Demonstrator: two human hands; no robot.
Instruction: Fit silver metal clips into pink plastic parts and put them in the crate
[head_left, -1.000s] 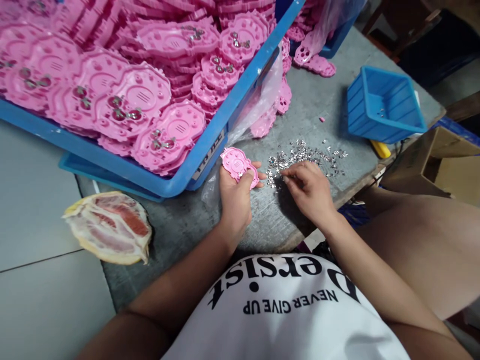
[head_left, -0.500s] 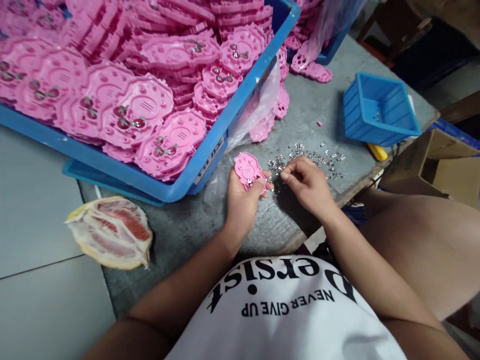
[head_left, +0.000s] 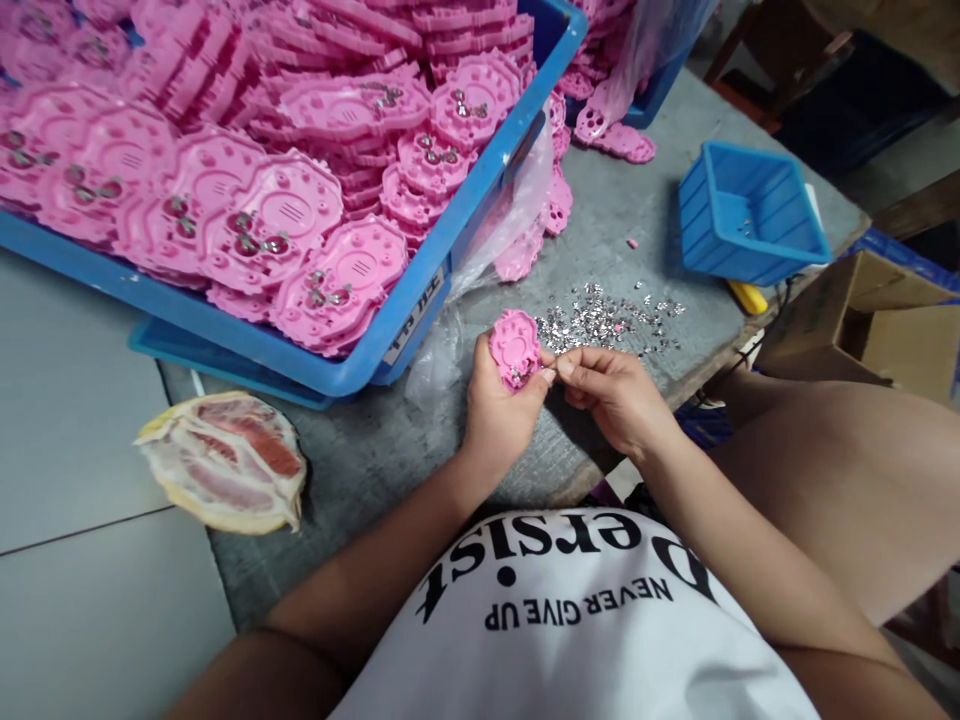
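Note:
My left hand (head_left: 501,405) grips a pink plastic housing (head_left: 514,345) with an oval recess and small metal bits at its lower end. The thumb lies along the housing's lower right edge. Close beside it, my right hand (head_left: 619,395) is closed in a pinch, its fingertips meeting the left thumb and fingers. Whatever lies in that pinch is too small to make out. Many small shiny metal pieces (head_left: 592,320) are scattered on the grey table just beyond my right hand.
A large blue crate (head_left: 352,375) heaped with pink housings (head_left: 289,210) fills the upper left. At right stand a small blue bin (head_left: 750,250) and a cardboard box (head_left: 817,310). A cut pomelo (head_left: 225,460) lies at left. Clear plastic film (head_left: 480,260) hangs by the crate.
My right hand has come away from the metal pieces toward me and met the left hand. The pink housing has shifted slightly right and turned more upright.

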